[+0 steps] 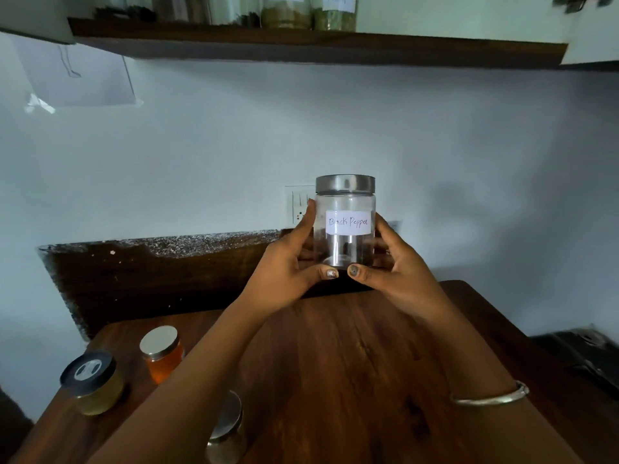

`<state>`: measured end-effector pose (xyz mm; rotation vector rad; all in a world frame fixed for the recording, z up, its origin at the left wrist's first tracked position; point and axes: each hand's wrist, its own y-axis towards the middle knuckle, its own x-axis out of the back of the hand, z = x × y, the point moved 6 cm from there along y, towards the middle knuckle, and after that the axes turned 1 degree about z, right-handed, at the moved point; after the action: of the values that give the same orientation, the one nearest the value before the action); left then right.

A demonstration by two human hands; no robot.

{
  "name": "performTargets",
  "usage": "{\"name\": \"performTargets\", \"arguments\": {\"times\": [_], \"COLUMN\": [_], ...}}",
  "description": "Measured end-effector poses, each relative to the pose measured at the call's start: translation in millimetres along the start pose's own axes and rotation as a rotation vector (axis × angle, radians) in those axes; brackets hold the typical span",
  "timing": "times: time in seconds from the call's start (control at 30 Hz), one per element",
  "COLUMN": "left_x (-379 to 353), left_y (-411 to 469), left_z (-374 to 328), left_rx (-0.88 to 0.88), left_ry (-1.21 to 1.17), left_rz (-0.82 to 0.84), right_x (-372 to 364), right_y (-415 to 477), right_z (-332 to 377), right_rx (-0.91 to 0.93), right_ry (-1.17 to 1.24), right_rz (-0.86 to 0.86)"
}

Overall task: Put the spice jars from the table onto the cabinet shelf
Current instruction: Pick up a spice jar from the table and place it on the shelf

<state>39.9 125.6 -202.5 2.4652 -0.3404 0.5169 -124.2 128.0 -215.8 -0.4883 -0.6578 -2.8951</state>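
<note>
A clear glass jar (345,216) with a steel lid and a white label reading "Black Pepper" is held upright in the air above the far end of the wooden table (351,363). My left hand (288,262) grips its left side and my right hand (392,266) its right side, both thumbs at its base. The dark wooden shelf (318,45) runs high above, with labelled jars (311,11) standing on it. On the table's left stand an orange-filled jar (162,351), a black-lidded jar (92,383), and a steel-lidded jar (227,430) partly hidden by my left forearm.
A wall socket (298,204) sits just behind the held jar. A dark backboard (150,272) lines the wall behind the table. A dark object (586,356) lies off the table's right edge. A white cabinet corner (33,18) hangs at top left.
</note>
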Motion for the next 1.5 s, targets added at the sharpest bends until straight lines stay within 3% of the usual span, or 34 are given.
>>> {"name": "performTargets", "arguments": {"times": [0.27,0.6,0.73,1.0,1.3,1.5], "left_x": [-10,-3,5,27,25,22], "left_y": [90,243,287,331,338,339], "left_z": [-33,-101,-115,-112,-93,-89], "left_rx": [-0.140,-0.377,-0.451,-0.414,-0.416,-0.380], "left_ry": [0.217,0.212,0.229,0.449,0.682,0.739], "left_rz": [-0.221,-0.464,-0.519,-0.655,-0.823,-0.847], "right_x": [78,184,208,214,202,191], "right_y": [67,183,224,287,311,312], "right_z": [19,77,95,103,100,99], "right_rx": [0.126,0.448,0.523,0.505,0.358,0.354], "right_ry": [-0.184,-0.160,-0.179,-0.341,-0.704,-0.856], "right_rz": [-0.196,-0.403,-0.403,-0.360,-0.498,-0.522]}}
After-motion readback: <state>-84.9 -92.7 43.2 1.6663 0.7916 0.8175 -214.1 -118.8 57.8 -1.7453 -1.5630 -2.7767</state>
